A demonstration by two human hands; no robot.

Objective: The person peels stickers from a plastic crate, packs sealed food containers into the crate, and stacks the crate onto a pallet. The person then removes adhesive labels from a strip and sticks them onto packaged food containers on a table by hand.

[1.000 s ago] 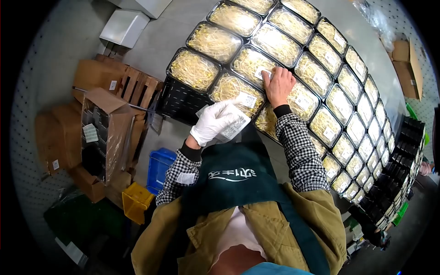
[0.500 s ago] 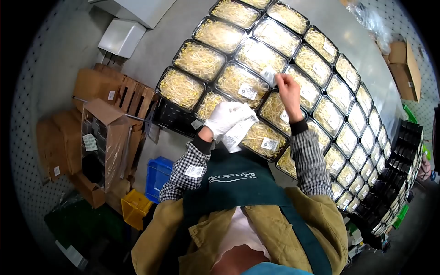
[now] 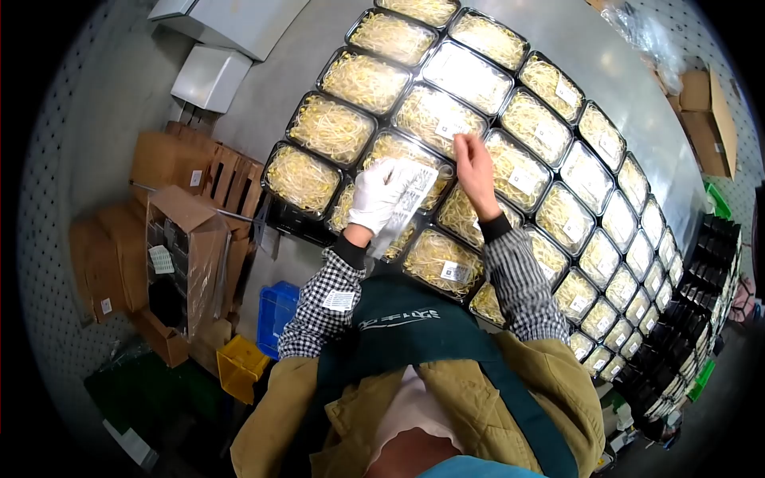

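Note:
My left hand (image 3: 378,195), in a white glove, is closed around a strip of white printed labels (image 3: 413,193) that hangs down over the trays. My bare right hand (image 3: 476,169) is over the tray rows, its fingers pinched together at the lower edge of a white label (image 3: 451,127). This label lies on or just above the clear lid of a black tray of bean sprouts (image 3: 422,108); whether it is fully stuck down I cannot tell. Below my hands, another sprout tray (image 3: 430,259) bears a label (image 3: 456,272).
Sprout trays fill the metal table (image 3: 299,52) in rows, many labelled; several at the left, such as one tray (image 3: 303,178), show no label. Stacked black trays (image 3: 677,342) stand at right. Cardboard boxes (image 3: 171,163), a blue bin (image 3: 276,315) and a yellow bin (image 3: 241,365) sit at left.
My right hand has brought the label down onto the tray lid. My left hand has moved slightly left with the label strip, which now stretches more upright. The view has shifted a little.

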